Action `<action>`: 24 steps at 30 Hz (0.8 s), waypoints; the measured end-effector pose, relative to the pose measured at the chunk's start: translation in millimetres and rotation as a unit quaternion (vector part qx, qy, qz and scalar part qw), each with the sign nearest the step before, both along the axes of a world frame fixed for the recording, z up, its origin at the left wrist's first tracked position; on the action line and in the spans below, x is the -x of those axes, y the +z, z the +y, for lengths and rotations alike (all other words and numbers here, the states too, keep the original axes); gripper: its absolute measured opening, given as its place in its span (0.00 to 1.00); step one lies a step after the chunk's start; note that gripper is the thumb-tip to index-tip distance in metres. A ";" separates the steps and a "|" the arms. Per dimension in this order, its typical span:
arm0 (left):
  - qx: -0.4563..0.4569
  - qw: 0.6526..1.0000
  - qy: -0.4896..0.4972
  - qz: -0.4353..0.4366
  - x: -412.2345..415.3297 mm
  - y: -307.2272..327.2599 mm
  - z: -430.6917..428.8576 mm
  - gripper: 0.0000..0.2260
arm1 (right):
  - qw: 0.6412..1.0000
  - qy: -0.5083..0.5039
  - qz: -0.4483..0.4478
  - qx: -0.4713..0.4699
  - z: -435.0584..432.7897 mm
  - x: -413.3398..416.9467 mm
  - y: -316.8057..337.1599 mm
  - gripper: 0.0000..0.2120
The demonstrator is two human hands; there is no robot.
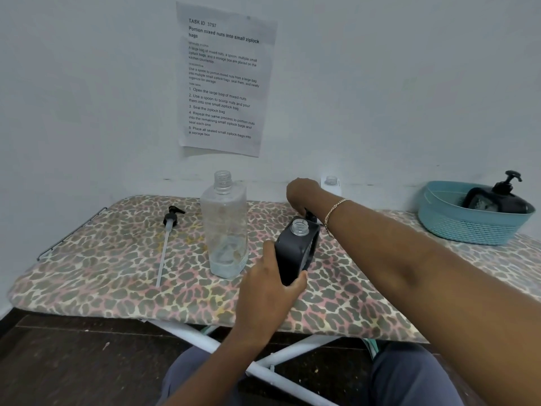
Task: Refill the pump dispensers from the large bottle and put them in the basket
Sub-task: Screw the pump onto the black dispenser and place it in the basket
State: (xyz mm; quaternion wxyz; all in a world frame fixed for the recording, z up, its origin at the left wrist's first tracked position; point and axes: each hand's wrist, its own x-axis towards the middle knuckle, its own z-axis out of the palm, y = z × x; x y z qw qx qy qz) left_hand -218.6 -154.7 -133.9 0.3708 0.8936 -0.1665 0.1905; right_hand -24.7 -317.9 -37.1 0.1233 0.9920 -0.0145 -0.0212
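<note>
Lying towards nine o'clock on the ironing board (87, 276), a loose pump (170, 222) is seen with its tube pointed at six o'clock. Just to its right the large bottle (225, 227) stands upright, uncapped and nearly drained. At the centre the black dispenser (295, 256) is held tilted, open neck upward, by the left hand (269, 288), whose grip is wrapped round its lower body. The right hand (301, 194) is stretched across above it, forearm entering from four o'clock, its grip curled down and pinched on a black pump (311, 215); the tube's axis is hidden. That pump sits just at twelve o'clock of the open neck, so a short draw towards six o'clock and a downward seating is judged necessary. At three o'clock, well apart, the basket (439, 227) carries a second dispenser (497, 197).
</note>
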 end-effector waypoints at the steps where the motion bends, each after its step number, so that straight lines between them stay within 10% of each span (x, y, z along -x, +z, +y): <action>1: 0.001 1.000 0.000 0.001 0.2 1.1 -0.1 0.26 | 1.000 -0.002 0.005 0.002 0.3 1.0 1.1 0.14; 10: 0.006 1.000 -0.010 0.005 0.9 4.6 0.4 0.24 | 0.963 -0.070 0.080 -0.249 7.4 3.4 48.8 0.11; 24: 0.036 0.998 -0.051 0.025 2.2 11.9 4.9 0.22 | 0.745 0.128 -0.074 -0.651 -46.0 117.7 115.1 0.06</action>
